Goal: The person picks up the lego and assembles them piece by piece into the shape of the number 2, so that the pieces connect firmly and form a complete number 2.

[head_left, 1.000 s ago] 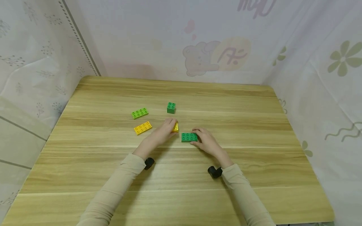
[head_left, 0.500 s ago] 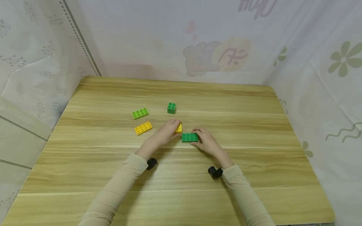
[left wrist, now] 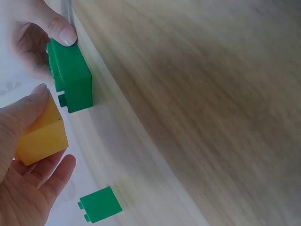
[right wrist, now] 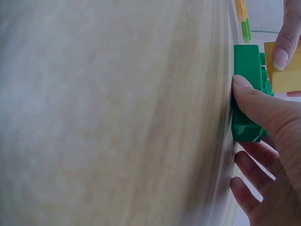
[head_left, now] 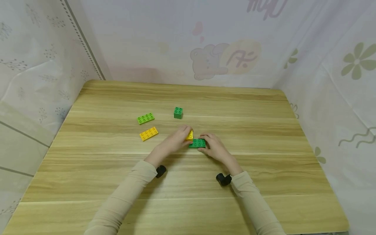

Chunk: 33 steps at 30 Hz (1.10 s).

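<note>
A second ago the glossy yellow plastic building block (head_left: 190, 135) was clear to the left of the long dark-green studded brick (head_left: 199, 143); now the person's left hand (head_left: 175, 139) has carried it rightward, so that from overhead it covers the brick's left end. The right hand (head_left: 214, 147) hasn't shifted, nor has the green brick, which sits on the wood-grain worktop (head_left: 235, 111) with its right end gripped between thumb and fingers.

Overhead you'd think the two pieces meet, but the left wrist camera shows the yellow block pinched between thumb and fingers just off the green studs, a gap between them. The right wrist camera shows that hand's thumb flat on the brick's long side, which the overhead view doesn't.

Beyond, unmoved, stand a small dark-green cube-shaped brick (head_left: 178, 113), a thin lime-green studded plate (head_left: 146, 118) and a thin yellow studded plate (head_left: 148, 134).
</note>
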{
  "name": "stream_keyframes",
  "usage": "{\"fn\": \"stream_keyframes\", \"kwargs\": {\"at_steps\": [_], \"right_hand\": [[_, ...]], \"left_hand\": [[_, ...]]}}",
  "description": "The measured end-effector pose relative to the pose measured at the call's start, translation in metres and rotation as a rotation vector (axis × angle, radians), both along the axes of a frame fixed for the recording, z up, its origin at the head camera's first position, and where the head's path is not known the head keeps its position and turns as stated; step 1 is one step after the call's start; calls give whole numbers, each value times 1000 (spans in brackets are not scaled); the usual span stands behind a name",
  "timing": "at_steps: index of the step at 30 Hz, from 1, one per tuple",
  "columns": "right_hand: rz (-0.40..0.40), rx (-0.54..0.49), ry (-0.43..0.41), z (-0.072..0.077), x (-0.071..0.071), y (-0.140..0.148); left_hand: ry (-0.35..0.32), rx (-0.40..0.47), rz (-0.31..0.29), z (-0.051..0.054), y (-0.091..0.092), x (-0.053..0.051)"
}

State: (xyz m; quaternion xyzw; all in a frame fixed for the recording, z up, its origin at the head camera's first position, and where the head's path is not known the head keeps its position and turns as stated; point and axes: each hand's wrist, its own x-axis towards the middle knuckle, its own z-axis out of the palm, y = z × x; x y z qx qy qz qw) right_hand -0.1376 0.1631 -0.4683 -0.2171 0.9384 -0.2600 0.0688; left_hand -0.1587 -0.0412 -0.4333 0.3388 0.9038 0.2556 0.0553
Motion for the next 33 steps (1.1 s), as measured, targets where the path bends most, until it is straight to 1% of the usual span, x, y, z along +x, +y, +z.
{"fn": "stream_keyframes", "kwargs": {"at_steps": [8,14,21,26,29,33], "right_hand": [[4,7,-2,3,-4,-1],[3,0,9,3,-6,-2],[5,17,2,1,-3,-3],[-4,-11,6,0,-2,-3],[-4,-9,17,-1,-1,-3],[-7,6,14,1,1,-2]], "left_hand": [[-7,-29,-3,5,4,-2],[2,-17,-6,6,4,-1],[15,-19,-19,3,3,1],[22,-29,-4,2,4,2],[26,-36,-12,0,5,1],[32,-31,-35,-6,7,-1]]}}
